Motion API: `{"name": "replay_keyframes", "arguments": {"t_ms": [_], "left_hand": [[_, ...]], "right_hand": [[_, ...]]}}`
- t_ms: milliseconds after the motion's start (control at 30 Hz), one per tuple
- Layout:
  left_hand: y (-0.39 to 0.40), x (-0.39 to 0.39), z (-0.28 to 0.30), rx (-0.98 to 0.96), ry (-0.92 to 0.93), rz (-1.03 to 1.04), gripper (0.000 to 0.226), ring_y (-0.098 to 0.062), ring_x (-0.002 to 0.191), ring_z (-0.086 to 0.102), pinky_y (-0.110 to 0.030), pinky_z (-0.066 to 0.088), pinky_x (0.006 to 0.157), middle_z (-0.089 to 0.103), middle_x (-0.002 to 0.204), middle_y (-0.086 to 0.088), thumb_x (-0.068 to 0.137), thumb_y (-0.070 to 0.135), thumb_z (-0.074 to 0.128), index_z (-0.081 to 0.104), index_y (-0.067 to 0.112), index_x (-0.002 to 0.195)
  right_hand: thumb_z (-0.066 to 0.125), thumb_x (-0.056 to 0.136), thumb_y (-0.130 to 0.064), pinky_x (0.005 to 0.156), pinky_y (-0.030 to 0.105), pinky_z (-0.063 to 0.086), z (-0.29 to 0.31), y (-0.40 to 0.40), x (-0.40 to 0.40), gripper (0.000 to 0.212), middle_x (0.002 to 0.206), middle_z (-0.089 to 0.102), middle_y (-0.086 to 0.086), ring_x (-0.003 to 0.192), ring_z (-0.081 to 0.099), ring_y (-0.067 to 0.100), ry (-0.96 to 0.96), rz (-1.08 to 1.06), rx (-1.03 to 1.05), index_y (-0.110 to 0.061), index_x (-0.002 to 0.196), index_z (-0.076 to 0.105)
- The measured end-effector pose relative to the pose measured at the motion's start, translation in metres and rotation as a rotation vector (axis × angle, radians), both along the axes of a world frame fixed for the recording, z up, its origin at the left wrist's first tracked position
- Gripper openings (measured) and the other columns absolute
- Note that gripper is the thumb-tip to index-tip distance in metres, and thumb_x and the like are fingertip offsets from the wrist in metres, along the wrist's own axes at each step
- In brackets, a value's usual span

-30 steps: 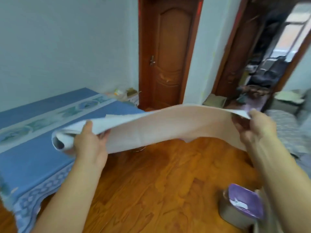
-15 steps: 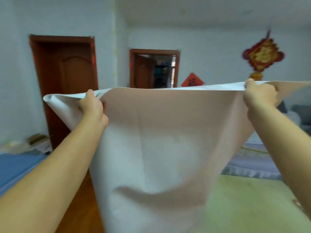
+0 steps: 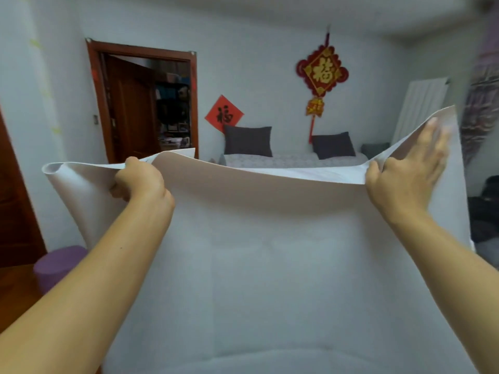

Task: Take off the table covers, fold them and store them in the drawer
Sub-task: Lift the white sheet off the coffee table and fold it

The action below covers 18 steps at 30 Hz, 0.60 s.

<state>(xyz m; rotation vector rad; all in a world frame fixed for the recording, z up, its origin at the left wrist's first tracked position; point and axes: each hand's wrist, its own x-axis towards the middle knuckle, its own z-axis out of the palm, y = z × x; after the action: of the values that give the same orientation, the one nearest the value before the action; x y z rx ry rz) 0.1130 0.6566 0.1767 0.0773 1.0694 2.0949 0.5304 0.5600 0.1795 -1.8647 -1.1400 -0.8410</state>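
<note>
Both hands hold a white cover (image 3: 270, 265) up by its top edge, which sags between them. The left hand (image 3: 140, 182) is fisted tight on that edge near the curled left corner. The right hand (image 3: 405, 171) pinches it with the thumb, fingers (image 3: 432, 136) spread flat against the raised right corner. Behind the cover stands a bed (image 3: 283, 159).

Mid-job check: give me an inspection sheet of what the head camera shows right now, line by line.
Surface: no table in view; wooden floor at lower left.
Job's things: large white flexible table cover held up, top edge sagging, left corner curled.
Clutter: purple cylindrical stool beside the cover.
Grippers: left hand fisted on the top edge; right hand pinching it, fingers spread.
Cables: nothing seen.
Surroundings: open brown wooden door, bed with two dark grey pillows, red knot wall ornament.
</note>
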Motion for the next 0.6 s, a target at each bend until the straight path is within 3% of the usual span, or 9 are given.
{"name": "replay_keyframes", "arguments": {"t_ms": [100,200,300,400,467,500,567,600], "left_hand": [[0.062,0.042,-0.006,-0.004,-0.013,-0.030,0.044,-0.024,0.119,0.055,-0.034,0.045,0.100,0.051,0.139,-0.008,0.096,0.034,0.047,0.044,0.016,0.136],[0.118,0.103,-0.001,-0.013,-0.003,-0.014,0.044,-0.023,0.120,0.053,-0.034,0.044,0.103,0.048,0.140,-0.010,0.098,0.031,0.053,0.039,0.012,0.135],[0.161,0.178,0.005,-0.017,0.115,-0.055,0.047,-0.025,0.127,0.050,-0.027,0.041,0.098,0.045,0.143,-0.014,0.099,0.028,0.054,0.038,0.007,0.137],[0.199,0.244,-0.003,-0.031,0.182,-0.155,0.050,-0.026,0.128,0.050,-0.027,0.040,0.097,0.044,0.146,-0.013,0.100,0.027,0.053,0.036,0.008,0.142],[0.224,0.278,-0.022,-0.055,0.149,-0.211,0.051,-0.028,0.122,0.052,-0.036,0.044,0.103,0.045,0.144,-0.012,0.099,0.028,0.054,0.035,0.013,0.144],[0.234,0.292,-0.034,-0.070,0.153,-0.244,0.050,-0.027,0.118,0.054,-0.039,0.046,0.103,0.047,0.141,-0.011,0.099,0.029,0.054,0.035,0.015,0.143],[0.250,0.312,-0.059,-0.113,0.160,-0.264,0.045,-0.027,0.112,0.057,-0.040,0.049,0.101,0.050,0.135,-0.007,0.099,0.031,0.052,0.040,0.015,0.139],[0.256,0.320,-0.072,-0.141,0.201,-0.271,0.039,-0.027,0.112,0.057,-0.038,0.049,0.101,0.049,0.131,-0.004,0.100,0.030,0.050,0.044,0.014,0.135]], "right_hand": [[0.056,0.095,-0.037,0.124,0.049,0.000,-0.014,0.033,0.043,0.046,0.167,-0.011,0.011,0.153,-0.009,0.034,-0.082,-0.018,-0.005,0.004,0.098,0.075],[0.058,0.093,-0.032,0.123,0.049,0.004,-0.034,0.052,0.082,0.043,0.166,0.001,0.019,0.153,0.002,0.040,-0.002,-0.047,0.024,0.006,0.080,0.074],[0.056,0.093,-0.032,0.123,0.050,0.006,-0.057,0.059,0.128,0.043,0.166,0.003,0.017,0.151,0.005,0.041,0.075,-0.116,0.029,0.006,0.084,0.075],[0.058,0.089,-0.021,0.122,0.052,0.004,-0.079,0.068,0.183,0.030,0.165,0.020,0.008,0.149,0.016,0.042,-0.127,-0.168,0.047,0.001,0.080,0.075],[0.057,0.084,-0.017,0.122,0.054,0.006,-0.101,0.082,0.224,0.026,0.146,0.051,0.010,0.138,0.036,0.038,-0.209,-0.174,-0.045,0.000,0.078,0.076],[0.052,0.084,-0.020,0.121,0.055,0.009,-0.112,0.094,0.244,0.032,0.122,0.065,0.011,0.123,0.048,0.034,-0.182,-0.166,-0.123,-0.001,0.078,0.077],[0.034,0.084,-0.030,0.115,0.054,0.023,-0.137,0.116,0.276,0.049,0.078,0.064,0.012,0.088,0.052,0.030,-0.053,-0.158,-0.323,-0.003,0.072,0.072],[0.030,0.084,-0.033,0.107,0.053,0.034,-0.148,0.124,0.285,0.053,0.072,0.062,0.016,0.081,0.054,0.034,0.001,-0.151,-0.404,-0.002,0.071,0.070]]}}
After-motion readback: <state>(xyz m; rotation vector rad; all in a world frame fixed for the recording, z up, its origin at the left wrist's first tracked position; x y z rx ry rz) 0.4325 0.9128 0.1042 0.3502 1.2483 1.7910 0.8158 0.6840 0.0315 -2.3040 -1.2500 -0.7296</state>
